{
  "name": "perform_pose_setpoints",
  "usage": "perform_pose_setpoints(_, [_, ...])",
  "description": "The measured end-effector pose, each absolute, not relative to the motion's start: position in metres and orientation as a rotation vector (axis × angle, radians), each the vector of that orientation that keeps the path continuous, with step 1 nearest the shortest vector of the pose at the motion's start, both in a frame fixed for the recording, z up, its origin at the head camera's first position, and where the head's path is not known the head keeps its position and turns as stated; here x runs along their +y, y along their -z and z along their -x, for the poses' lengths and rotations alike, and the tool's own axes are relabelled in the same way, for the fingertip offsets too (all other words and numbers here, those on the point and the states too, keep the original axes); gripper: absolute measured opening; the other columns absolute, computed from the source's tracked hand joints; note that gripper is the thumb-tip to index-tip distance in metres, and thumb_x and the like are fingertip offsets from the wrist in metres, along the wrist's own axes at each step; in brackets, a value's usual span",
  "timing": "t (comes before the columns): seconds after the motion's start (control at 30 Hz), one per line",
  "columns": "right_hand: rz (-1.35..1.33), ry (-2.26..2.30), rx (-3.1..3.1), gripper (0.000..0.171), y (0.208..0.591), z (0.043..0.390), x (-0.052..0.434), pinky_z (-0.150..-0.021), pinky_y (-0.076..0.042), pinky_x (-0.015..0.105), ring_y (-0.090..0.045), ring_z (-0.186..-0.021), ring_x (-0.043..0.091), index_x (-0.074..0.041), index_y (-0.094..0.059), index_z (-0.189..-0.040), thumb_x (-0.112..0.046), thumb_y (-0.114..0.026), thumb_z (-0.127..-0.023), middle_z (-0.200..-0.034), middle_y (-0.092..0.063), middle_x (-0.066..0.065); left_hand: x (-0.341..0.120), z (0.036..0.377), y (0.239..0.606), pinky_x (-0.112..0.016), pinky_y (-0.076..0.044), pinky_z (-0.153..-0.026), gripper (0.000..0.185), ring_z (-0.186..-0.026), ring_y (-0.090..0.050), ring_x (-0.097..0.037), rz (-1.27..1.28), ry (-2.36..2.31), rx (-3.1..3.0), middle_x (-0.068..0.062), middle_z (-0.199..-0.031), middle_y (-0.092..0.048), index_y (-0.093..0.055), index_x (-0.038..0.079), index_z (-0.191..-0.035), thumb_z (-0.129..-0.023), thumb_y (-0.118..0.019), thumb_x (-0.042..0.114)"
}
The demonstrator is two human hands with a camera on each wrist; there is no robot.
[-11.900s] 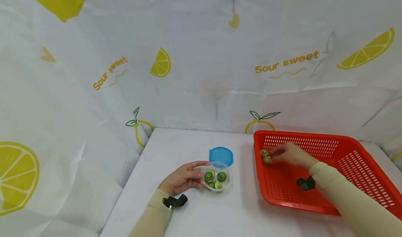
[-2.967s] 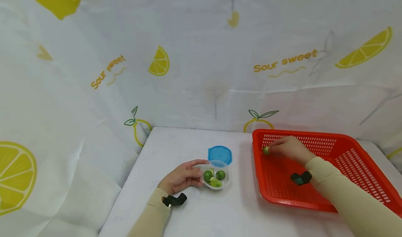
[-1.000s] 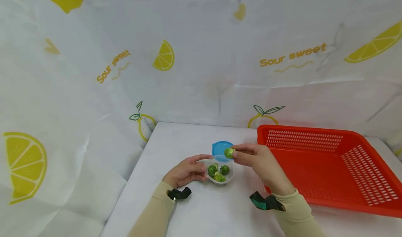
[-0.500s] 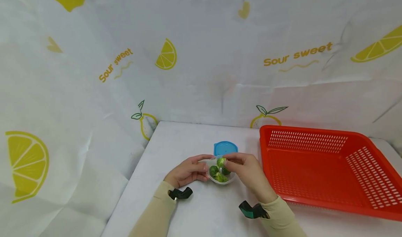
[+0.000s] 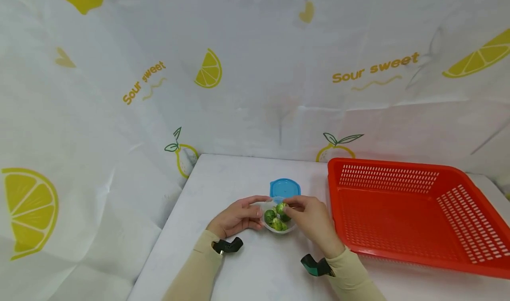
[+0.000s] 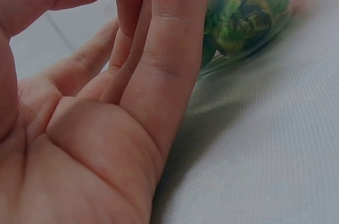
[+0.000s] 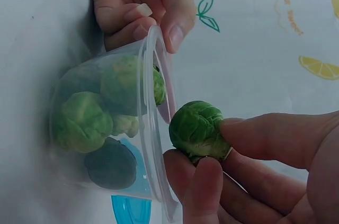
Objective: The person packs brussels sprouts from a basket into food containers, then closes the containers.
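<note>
Brussels sprout (image 7: 197,130) sits pinched in the right hand (image 5: 312,219) at the clear tub's (image 7: 151,128) rim; ease it just past that rim before loosening, while the left hand (image 5: 235,218) grips the tub's far wall.

A staged tabletop booth: white table (image 5: 223,181) walled by lemon-print "Sour sweet" cloth backdrop (image 5: 159,71).

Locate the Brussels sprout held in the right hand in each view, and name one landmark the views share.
Head: the held Brussels sprout sits at centre, pinched by the right hand over the clear plastic container.
Left wrist: not identifiable; only sprouts inside the container show past the left hand.
Right wrist: the sprout is centre-right, at the container rim.
Shared landmark: the clear plastic container.
</note>
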State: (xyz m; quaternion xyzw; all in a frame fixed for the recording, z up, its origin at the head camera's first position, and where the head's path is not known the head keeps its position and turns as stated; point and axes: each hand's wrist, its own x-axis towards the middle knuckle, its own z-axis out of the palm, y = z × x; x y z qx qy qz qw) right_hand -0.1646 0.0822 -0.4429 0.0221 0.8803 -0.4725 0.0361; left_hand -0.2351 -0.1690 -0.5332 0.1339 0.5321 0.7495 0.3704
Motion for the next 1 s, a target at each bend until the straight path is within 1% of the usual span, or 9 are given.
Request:
perform_pose_setpoints(0.07, [-0.056, 1.453, 2.708, 0.02, 0.444, 0.165, 0.081, -0.09, -0.068, 0.041, -0.074, -0.1, 0.02, -0.011, -0.083, -0.117, -0.018, -0.078, -0.099, -0.11, -0.082, 0.005, -0.169, 0.235, 0.532, -0.027, -0.066, -0.083, 0.053, -0.086, -0.076, -0.014, -0.342, -1.924, 1.372, -0.005, -0.099, -0.071, -0.049, 0.01, -0.16, -0.109, -0.058, 0.005])
perform_pose_setpoints(0.27, [-0.041, 1.441, 2.731, 0.02, 0.446, 0.165, 0.077, -0.086, -0.068, 0.038, -0.073, -0.095, 0.018, -0.007, -0.082, -0.117, -0.015, -0.079, -0.098, -0.106, -0.081, 0.006, -0.168, 0.233, 0.529, -0.027, -0.066, -0.083, 0.054, -0.086, -0.076, -0.014, -0.33, -1.922, 1.377, -0.005, -0.097, -0.071, -0.049, 0.011, -0.161, -0.108, -0.059, 0.005])
perform_pose_setpoints(0.43, [-0.047, 1.431, 2.774, 0.022, 0.447, 0.163, 0.077, -0.085, -0.068, 0.038, -0.074, -0.098, 0.02, -0.008, -0.082, -0.118, -0.017, -0.078, -0.099, -0.108, -0.081, 0.007, -0.167, 0.233, 0.528, -0.027, -0.066, -0.083, 0.054, -0.086, -0.076, -0.014, -0.332, -1.923, 1.383, -0.005, -0.097, -0.071, -0.05, 0.01, -0.16, -0.107, -0.06, 0.006])
perform_pose_setpoints(0.57, [-0.054, 1.457, 2.861, 0.022, 0.449, 0.165, 0.079, -0.084, -0.068, 0.039, -0.075, -0.101, 0.025, -0.009, -0.082, -0.119, -0.02, -0.074, -0.102, -0.11, -0.082, 0.008, -0.166, 0.233, 0.528, -0.027, -0.066, -0.083, 0.053, -0.086, -0.076, -0.014, -0.335, -1.924, 1.39, -0.005, -0.095, -0.072, -0.05, 0.01, -0.16, -0.108, -0.059, 0.005])
perform_pose_setpoints(0.67, [-0.096, 1.541, 2.904, 0.025, 0.454, 0.17, 0.08, -0.088, -0.068, 0.043, -0.076, -0.104, 0.027, -0.009, -0.08, -0.123, -0.022, -0.069, -0.106, -0.116, -0.081, 0.01, -0.165, 0.233, 0.529, -0.027, -0.066, -0.083, 0.053, -0.086, -0.077, -0.014, -0.336, -1.922, 1.398, -0.004, -0.092, -0.073, -0.05, 0.01, -0.16, -0.108, -0.058, 0.005])
perform_pose_setpoints(0.73, [-0.158, 1.615, 2.896, 0.028, 0.458, 0.175, 0.08, -0.094, -0.066, 0.046, -0.075, -0.107, 0.028, -0.008, -0.078, -0.128, -0.022, -0.064, -0.108, -0.121, -0.08, 0.012, -0.165, 0.234, 0.529, -0.028, -0.066, -0.084, 0.053, -0.086, -0.077, -0.015, -0.335, -1.916, 1.405, -0.004, -0.091, -0.074, -0.051, 0.011, -0.16, -0.109, -0.058, 0.005])
perform_pose_setpoints(0.83, [-0.247, 1.681, 2.853, 0.035, 0.468, 0.182, 0.078, -0.103, -0.063, 0.05, -0.072, -0.115, 0.031, -0.007, -0.071, -0.138, -0.024, -0.058, -0.11, -0.132, -0.074, 0.014, -0.167, 0.235, 0.528, -0.029, -0.066, -0.085, 0.052, -0.087, -0.077, -0.016, -0.332, -1.892, 1.437, -0.004, -0.092, -0.074, -0.052, 0.013, -0.159, -0.109, -0.06, 0.008])
perform_pose_setpoints(1.0, [-0.298, 1.709, 2.762, 0.046, 0.483, 0.187, 0.081, -0.109, -0.058, 0.055, -0.066, -0.126, 0.036, -0.005, -0.06, -0.152, -0.028, -0.052, -0.113, -0.146, -0.064, 0.019, -0.177, 0.239, 0.523, -0.034, -0.067, -0.087, 0.049, -0.089, -0.076, -0.018, -0.291, -1.88, 1.554, -0.005, -0.096, -0.072, -0.056, 0.011, -0.156, -0.108, -0.064, 0.015])
